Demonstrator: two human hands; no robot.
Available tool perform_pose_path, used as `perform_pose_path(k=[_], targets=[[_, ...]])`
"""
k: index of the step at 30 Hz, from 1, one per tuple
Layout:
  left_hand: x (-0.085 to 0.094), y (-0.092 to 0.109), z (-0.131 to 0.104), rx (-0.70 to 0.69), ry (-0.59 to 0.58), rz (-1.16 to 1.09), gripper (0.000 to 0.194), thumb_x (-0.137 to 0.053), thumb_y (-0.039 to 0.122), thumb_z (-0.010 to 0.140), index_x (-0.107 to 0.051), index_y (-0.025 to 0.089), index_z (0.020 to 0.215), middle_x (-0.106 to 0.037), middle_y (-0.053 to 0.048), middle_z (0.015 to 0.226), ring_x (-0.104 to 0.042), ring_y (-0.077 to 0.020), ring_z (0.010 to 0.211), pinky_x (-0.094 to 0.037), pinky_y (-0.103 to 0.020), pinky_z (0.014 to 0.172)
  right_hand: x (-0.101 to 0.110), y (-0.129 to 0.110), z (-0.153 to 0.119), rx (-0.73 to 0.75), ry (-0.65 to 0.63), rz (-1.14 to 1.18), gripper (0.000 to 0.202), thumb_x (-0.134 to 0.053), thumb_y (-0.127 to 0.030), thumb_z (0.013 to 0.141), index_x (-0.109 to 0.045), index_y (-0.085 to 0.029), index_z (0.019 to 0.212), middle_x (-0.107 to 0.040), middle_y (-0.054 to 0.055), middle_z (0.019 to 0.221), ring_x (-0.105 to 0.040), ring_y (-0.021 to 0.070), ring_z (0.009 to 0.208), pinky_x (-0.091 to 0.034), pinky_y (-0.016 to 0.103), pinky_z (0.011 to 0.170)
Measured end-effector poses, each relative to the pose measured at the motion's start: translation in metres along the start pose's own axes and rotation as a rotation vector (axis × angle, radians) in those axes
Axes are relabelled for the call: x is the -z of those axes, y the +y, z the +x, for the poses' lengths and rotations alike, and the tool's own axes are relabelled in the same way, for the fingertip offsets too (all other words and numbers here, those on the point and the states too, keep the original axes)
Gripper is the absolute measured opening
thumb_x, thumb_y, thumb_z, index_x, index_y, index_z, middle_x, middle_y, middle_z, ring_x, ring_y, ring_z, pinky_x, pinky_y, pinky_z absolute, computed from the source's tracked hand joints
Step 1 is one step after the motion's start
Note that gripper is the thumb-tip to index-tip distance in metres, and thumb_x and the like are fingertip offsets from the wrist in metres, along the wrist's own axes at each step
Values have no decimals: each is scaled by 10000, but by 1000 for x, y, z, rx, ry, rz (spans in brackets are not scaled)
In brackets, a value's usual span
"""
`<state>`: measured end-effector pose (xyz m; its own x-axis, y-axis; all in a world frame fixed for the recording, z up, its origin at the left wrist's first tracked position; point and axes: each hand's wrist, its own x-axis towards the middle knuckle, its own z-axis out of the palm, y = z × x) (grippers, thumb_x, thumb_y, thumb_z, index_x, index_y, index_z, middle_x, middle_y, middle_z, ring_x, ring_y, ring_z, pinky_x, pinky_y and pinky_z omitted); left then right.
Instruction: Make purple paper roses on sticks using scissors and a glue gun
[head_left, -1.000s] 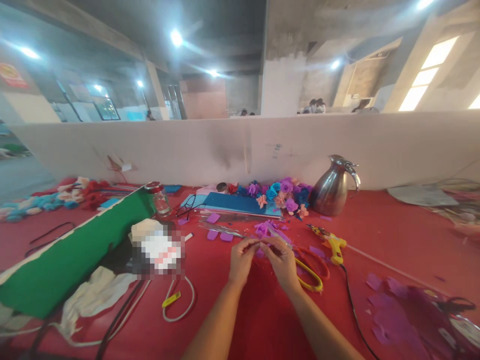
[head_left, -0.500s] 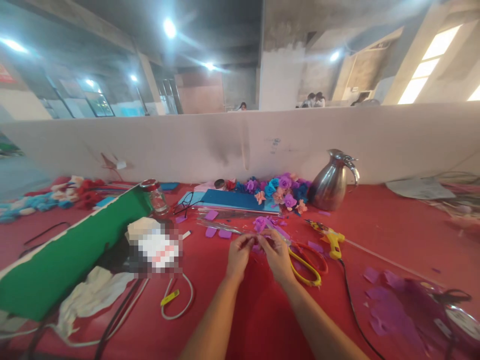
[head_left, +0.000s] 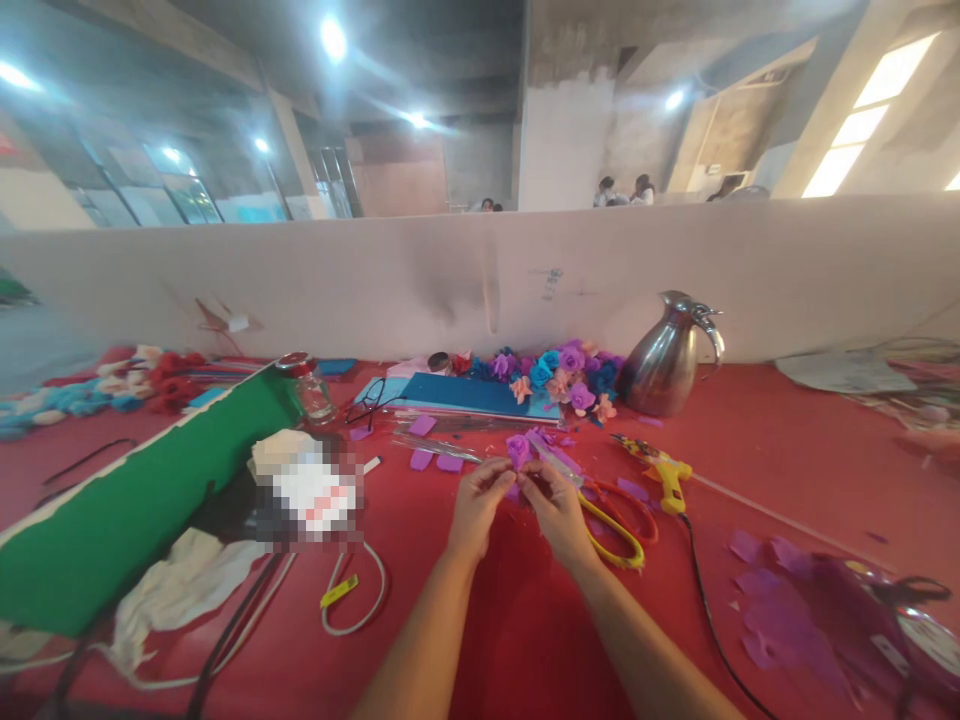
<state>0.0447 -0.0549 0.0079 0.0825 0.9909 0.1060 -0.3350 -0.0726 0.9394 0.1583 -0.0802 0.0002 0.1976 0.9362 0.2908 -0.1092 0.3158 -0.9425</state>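
Between my fingertips stands a small purple paper flower (head_left: 517, 449), its bloom upright above the pinch. My left hand (head_left: 480, 500) is closed on its base from the left. Fingers of my right hand (head_left: 553, 500) pinch the same base from the right; the exact grip is partly hidden. Just right of my right hand lie scissors with yellow and red handles (head_left: 626, 550), their blades partly covered by purple paper. Purple paper pieces (head_left: 421, 460) and thin clear wrap strips (head_left: 442, 447) lie beyond my left hand.
A yellow glue gun (head_left: 667, 478) with a black cord lies to the right, purple petals (head_left: 780, 610) nearer me. Behind are finished paper flowers (head_left: 570, 375), a steel jug (head_left: 664, 365), blue sheets (head_left: 465, 393) and a glass jar (head_left: 309, 392). A green board (head_left: 150, 490) stands left.
The purple flower now stands upright and clear above my fingertips; before, it was lower and blurred. Both hands have barely shifted, and the view has tilted slightly.
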Motion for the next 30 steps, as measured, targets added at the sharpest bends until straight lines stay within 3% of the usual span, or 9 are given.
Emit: perform_pose_path(k=[14, 20, 26, 30], targets=[[0, 5, -4, -49, -89, 62, 92, -741, 246, 657, -757, 182, 721, -665, -41, 852, -583, -198, 872, -444, -303, 822, 1, -3, -3, 45, 20, -76, 185, -627, -371, 775, -631, -190, 814, -567, -19, 640, -485, 116, 537, -419, 248, 530], [-2, 3, -2, -42, -49, 44, 147, -758, 270, 649, -775, 188, 771, -678, -46, 871, -580, -199, 883, -439, -307, 835, 0, -7, -3, 30, 8, -88, 174, -609, -362, 779, -623, -190, 802, -580, -12, 645, -489, 116, 526, -430, 250, 526], [2, 0, 0, -50, -13, 59, 214, -744, 269, 668, -779, 207, 869, -725, -61, 982, -602, -241, 1010, -426, -357, 945, 2, -7, -2, 11, 34, -48, 213, -642, -405, 777, -639, -197, 824, -591, -7, 673, -511, 121, 560, -442, 249, 543], [2, 0, -1, -9, 17, 91, 233, -743, 293, 662, -779, 192, 868, -749, -61, 893, -635, -242, 919, -452, -377, 901, 8, -8, -1, -10, 31, -13, 234, -629, -432, 795, -644, -202, 829, -566, -21, 633, -497, 121, 555, -424, 248, 540]])
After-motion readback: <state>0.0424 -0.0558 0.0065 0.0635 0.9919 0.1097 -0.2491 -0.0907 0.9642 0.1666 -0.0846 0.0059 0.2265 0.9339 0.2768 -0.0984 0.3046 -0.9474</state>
